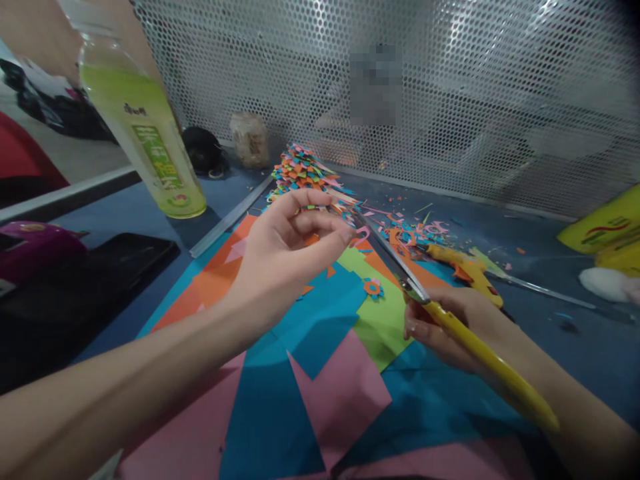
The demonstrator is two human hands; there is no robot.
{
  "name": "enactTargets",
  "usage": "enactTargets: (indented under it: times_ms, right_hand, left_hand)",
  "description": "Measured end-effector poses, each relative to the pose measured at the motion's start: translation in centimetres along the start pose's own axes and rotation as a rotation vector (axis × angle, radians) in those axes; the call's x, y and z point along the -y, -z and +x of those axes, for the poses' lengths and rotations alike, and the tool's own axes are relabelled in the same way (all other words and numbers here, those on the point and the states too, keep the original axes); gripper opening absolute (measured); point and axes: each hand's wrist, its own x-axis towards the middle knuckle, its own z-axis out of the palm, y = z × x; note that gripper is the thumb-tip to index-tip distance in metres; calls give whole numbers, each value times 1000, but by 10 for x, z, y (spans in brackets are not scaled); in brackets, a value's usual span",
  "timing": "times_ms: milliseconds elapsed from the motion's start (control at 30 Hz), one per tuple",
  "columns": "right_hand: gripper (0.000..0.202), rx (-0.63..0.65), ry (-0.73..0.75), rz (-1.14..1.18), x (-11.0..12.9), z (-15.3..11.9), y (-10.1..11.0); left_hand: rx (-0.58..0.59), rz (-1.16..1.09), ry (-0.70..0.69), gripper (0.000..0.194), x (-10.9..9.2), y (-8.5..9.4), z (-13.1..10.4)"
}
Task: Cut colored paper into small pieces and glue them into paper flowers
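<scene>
My left hand (295,247) pinches a small curled piece of pink paper (363,233) between thumb and fingertips. In my right hand (460,320) is a pair of scissors (480,353) with yellow handles, its metal blades pointing up and left, close to the pink piece. Beneath both hands lie overlapping sheets of blue, green, orange and pink paper (345,400). A small layered paper flower (373,287) in orange, blue and pink rests on the green sheet. Behind my left hand stands a cone of many layered coloured paper pieces (303,167).
A bottle of green drink (145,127) stands at left, near a dark phone (135,257) and a purple object (37,253). At right lie a yellow glue gun (470,273), a glue stick (545,290) and paper scraps (425,230). A perforated metal panel (450,133) borders the back.
</scene>
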Motion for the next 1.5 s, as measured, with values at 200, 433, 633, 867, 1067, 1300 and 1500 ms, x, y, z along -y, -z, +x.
enactTargets:
  times_ms: [200,433,633,867,1067,1300,1500]
  right_hand:
    - [30,-6,17,-20,-3,0,0]
    - [30,-13,35,-3,-3,1,0]
    - [28,-1,40,7,0,0,0]
    - [31,-21,109,6,0,1,-1]
    - [35,-20,85,-26,0,-1,0]
    - [37,-24,67,-21,2,0,-1]
    - [36,-18,74,-21,-2,-1,0]
  left_hand:
    - [-3,37,11,25,0,1,-2]
    - [46,62,21,27,-1,-1,-4]
    - [75,74,26,25,-1,0,-5]
    - [74,74,44,22,-1,1,-4]
    - [89,63,52,22,0,1,-5]
    - [90,61,63,22,1,1,-5]
    - [84,58,74,23,-1,0,-5]
